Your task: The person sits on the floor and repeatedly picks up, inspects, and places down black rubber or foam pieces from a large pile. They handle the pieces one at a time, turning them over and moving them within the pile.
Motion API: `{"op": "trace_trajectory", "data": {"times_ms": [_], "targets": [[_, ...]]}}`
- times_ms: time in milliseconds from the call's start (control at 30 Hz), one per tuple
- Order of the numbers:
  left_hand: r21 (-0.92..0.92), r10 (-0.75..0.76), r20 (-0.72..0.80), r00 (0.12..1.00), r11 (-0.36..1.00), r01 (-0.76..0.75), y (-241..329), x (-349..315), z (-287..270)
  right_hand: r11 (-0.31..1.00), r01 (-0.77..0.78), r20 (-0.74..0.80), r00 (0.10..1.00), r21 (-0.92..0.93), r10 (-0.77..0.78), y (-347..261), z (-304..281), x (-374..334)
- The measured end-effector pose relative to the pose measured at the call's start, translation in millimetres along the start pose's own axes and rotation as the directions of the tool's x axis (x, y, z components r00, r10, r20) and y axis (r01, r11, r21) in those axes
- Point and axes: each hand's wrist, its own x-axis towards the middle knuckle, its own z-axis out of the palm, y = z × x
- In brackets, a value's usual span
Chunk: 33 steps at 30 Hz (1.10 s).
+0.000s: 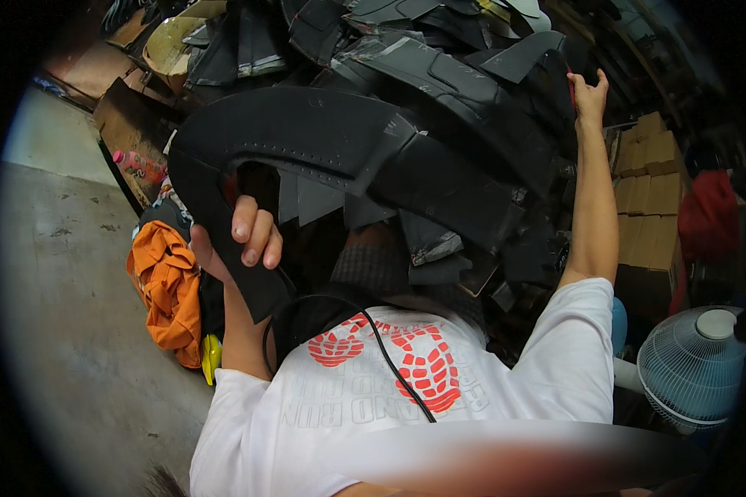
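Left fingers (259,235) grip the curved black panel (315,120) by its narrow limb; it extends above and right of them. Right fingers (602,84) pinch a red object (571,89). Panel likely light, flexible: grasp edges.

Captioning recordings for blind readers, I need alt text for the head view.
A person's left hand grips a curved black panel with a row of small holes, while the right hand, arm outstretched, holds a thin red item too small to identify. Black pieces lie heaped ahead; a fan stands at right.
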Motion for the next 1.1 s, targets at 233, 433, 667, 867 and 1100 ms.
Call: {"op": "trace_trajectory", "data": {"times_ms": [233,433,667,867,1100], "targets": [[0.048,-0.044,-0.067,0.997,0.998,0.048,-1,1,-8,0.738,0.194,0.309,0.818,0.646,-0.485,-153,-38,-90],[0.059,-0.034,-0.568,0.822,0.995,0.082,0,1,8,0.623,0.505,0.452,0.429,0.598,-0.782,-216,-4,-215],[0.377,0.026,-0.419,0.908,0.914,0.147,-21,0,33,0.462,0.792,0.554,0.192,0.400,-0.810,-242,20,-274],[0.178,-0.101,-0.333,0.937,0.970,0.168,0,-5,17,0.534,0.682,0.498,0.278,0.499,-0.821,-227,12,-220],[0.031,-0.053,-0.216,0.975,0.998,0.061,13,-7,-12,0.884,0.390,0.476,0.744,0.259,-0.468,-154,25,-63]]}}
